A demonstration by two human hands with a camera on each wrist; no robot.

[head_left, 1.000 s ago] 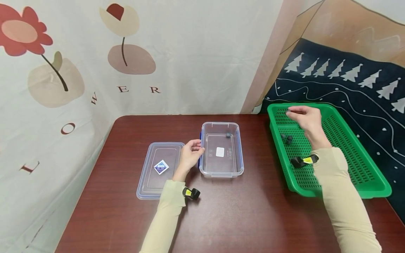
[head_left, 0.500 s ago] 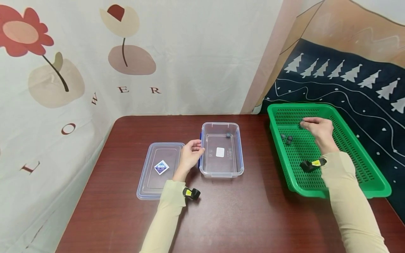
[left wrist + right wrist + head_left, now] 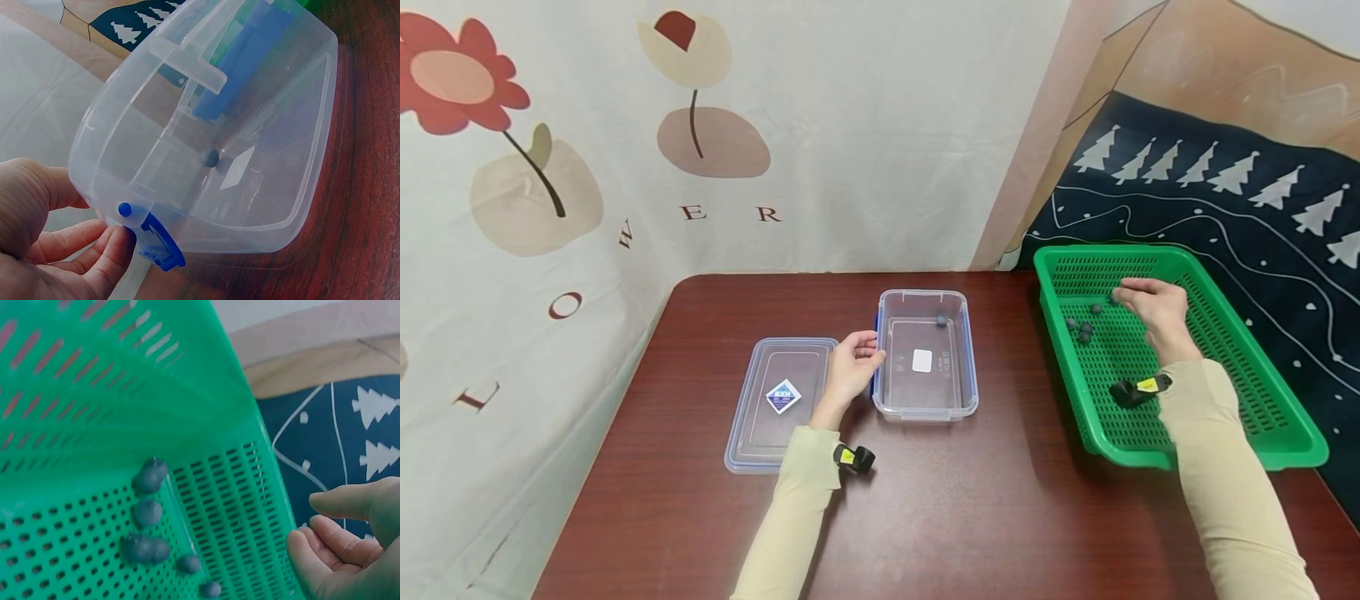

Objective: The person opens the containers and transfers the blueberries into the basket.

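Observation:
In the head view my left hand holds the left side of a clear plastic food container, its thumb and fingers at the rim beside a blue clip. One blueberry lies inside the container. My right hand is over the far left part of a green plastic basket. In the right wrist view its thumb and curved fingers stand apart, with nothing visible between them. Several blueberries lie on the basket floor, one of them just below the right fingertips in the head view.
A clear lid with a blue-edged rim and a diamond sticker lies left of the container on the brown table. A printed cloth hangs behind the table. Dark tree-patterned fabric lies behind and right of the basket.
My right hand has moved right and toward me inside the basket. Another blueberry now shows on the basket floor, left of its fingertips. The left hand and container have stayed put.

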